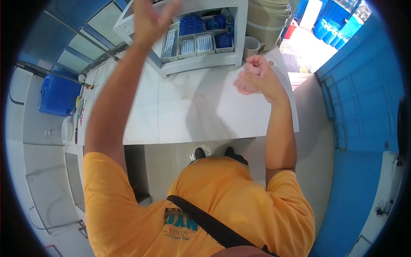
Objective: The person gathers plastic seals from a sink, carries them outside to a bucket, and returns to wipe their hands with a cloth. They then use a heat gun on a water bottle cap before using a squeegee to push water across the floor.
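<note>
My left hand (153,21) is raised at the upper left corner of a white cabinet (201,64) with a glass front. It is blurred and partly cut off by the top edge, with the thumb stretched away from the palm. Over the right part of the white counter, my right hand (266,81) is closed around a crumpled pink cloth (245,84). Behind the cloth stands a beige mug (251,48). Inside the cabinet, white baskets (198,52) hold white packs and blue items.
Stacked beige buckets (266,21) stand right of the cabinet. The white counter (143,115) ends at a front edge above my feet. A blue container (60,95) is at the left, a blue door (364,98) at the right. Outside the doorway are blue jugs (332,32).
</note>
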A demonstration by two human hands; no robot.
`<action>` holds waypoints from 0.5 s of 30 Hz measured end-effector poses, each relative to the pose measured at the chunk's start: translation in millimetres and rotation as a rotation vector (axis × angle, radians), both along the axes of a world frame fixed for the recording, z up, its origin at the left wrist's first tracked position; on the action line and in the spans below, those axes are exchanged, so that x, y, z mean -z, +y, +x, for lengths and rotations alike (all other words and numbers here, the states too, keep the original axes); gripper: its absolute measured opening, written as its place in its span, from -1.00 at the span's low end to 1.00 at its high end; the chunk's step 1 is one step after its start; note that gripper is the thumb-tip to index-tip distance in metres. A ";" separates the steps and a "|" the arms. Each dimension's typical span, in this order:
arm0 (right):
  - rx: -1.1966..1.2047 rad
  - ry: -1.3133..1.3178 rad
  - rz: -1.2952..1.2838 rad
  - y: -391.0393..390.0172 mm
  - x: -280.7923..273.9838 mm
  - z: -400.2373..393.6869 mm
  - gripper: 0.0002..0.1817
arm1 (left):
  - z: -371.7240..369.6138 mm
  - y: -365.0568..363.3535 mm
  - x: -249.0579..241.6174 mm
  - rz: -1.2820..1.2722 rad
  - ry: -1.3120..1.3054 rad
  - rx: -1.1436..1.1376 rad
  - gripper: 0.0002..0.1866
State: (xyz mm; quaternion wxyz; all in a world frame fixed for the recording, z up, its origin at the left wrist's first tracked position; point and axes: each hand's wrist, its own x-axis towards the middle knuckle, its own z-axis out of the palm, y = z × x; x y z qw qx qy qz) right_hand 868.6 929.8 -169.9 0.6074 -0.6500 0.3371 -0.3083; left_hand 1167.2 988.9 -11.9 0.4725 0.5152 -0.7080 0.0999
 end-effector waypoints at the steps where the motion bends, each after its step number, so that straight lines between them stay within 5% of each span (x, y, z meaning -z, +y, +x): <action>1: -0.064 -0.367 0.059 15.4 -9.1 2.5 -0.45 | -22.9 15.3 19.4 0.029 0.015 0.094 -0.34; 5: -0.115 -0.531 -0.008 63.7 -64.1 24.3 -0.59 | -89.8 84.5 84.2 0.277 0.269 0.281 -0.57; 7: -0.077 -0.299 -0.314 70.5 -76.1 28.2 -0.73 | -82.6 101.0 82.6 0.577 0.586 0.323 -0.69; 10: 0.103 0.019 -0.473 90.9 -99.6 33.1 -0.84 | -63.7 117.1 64.8 0.394 0.435 0.181 -0.73; 15: 0.261 -0.053 -1.064 91.3 -125.9 55.3 -0.82 | -41.0 137.4 21.8 0.120 0.300 0.198 -0.79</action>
